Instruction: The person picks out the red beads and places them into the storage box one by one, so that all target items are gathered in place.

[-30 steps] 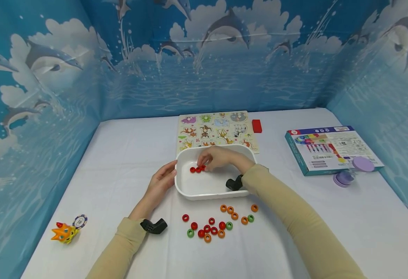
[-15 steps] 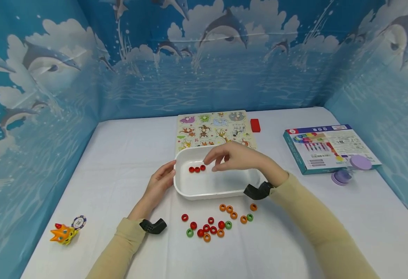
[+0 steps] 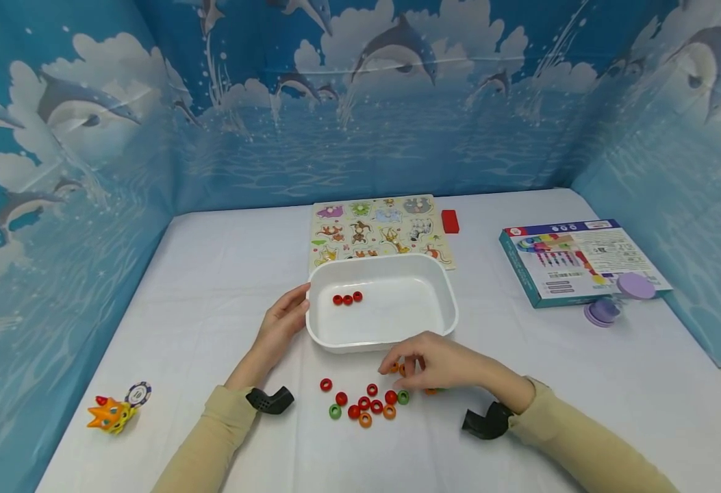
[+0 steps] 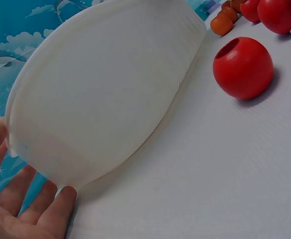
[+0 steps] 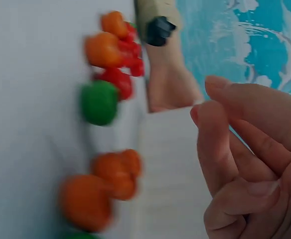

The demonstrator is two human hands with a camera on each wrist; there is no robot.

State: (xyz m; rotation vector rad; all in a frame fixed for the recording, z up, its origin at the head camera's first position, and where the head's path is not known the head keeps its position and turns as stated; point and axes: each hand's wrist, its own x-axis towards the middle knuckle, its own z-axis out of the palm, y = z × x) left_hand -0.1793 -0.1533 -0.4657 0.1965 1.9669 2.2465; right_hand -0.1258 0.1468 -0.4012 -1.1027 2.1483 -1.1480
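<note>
A white plastic tray (image 3: 391, 346) lies on the table with three red beads (image 3: 348, 300) in a short row inside. My left hand (image 3: 276, 329) rests its fingers against the tray's left end; in the left wrist view its fingertips (image 4: 66, 194) touch the outer wall. My right hand (image 3: 440, 359) hovers in front of the tray, over loose beads, fingers loosely bent and holding nothing. Below it lie red beads (image 3: 354, 411), green beads (image 3: 335, 411) and orange beads (image 3: 365, 420). The right hand hides part of the orange group. A red bead (image 4: 243, 68) shows large in the left wrist view.
Behind the tray lies an animal puzzle board (image 3: 360, 229), with a red block (image 3: 450, 221) beside it. A flat toy box (image 3: 582, 263) and purple-lidded tubs (image 3: 603, 311) are at right. A small orange toy figure (image 3: 110, 414) and a round chip (image 3: 138, 394) lie at left.
My right hand has let go of the third red bead in the tray, lifted out and moved toward me over the loose beads. The left hand has stayed at the tray.
</note>
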